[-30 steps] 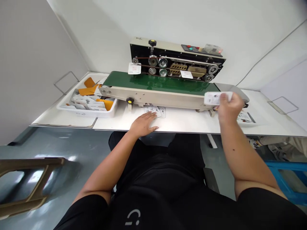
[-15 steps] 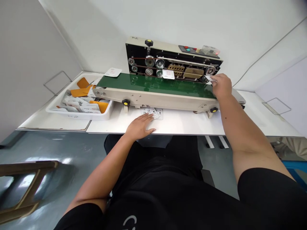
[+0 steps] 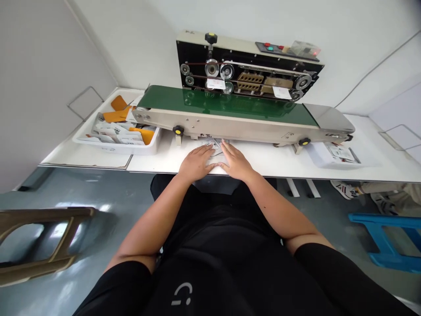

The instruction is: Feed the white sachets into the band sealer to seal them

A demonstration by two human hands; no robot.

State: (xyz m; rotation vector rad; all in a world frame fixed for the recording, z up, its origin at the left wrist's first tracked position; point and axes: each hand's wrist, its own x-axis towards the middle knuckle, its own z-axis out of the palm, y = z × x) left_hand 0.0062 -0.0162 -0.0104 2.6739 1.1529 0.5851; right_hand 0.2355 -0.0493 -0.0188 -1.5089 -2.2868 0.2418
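Observation:
Several small white printed packets (image 3: 216, 147) lie on the white table, below the front side of the conveyor sealing machine (image 3: 230, 127). My left hand (image 3: 196, 163) rests on them from the left, fingers stretched out. From the right, my right hand (image 3: 237, 161) lies on the same packets, its fingers also extended and the two thumbs nearly meeting. Fingers partly hide the packets. Up in the machine, one white packet (image 3: 215, 83) hangs by the rollers left of centre. A second packet (image 3: 282, 92) sits at the right, near the intake wheels.
At the left stands a white bin (image 3: 115, 149) heaped with white and orange packets. Another white box (image 3: 342, 160) of packets is under the belt's right end. The green belt (image 3: 223, 103) spans the table. A blue stool (image 3: 388, 239) and another person's shoes (image 3: 345, 189) show at right.
My right hand has left the intake, letting go of a packet there, and come down beside my left. The earlier packet in the machine moved left; the one at the belt's left end is gone.

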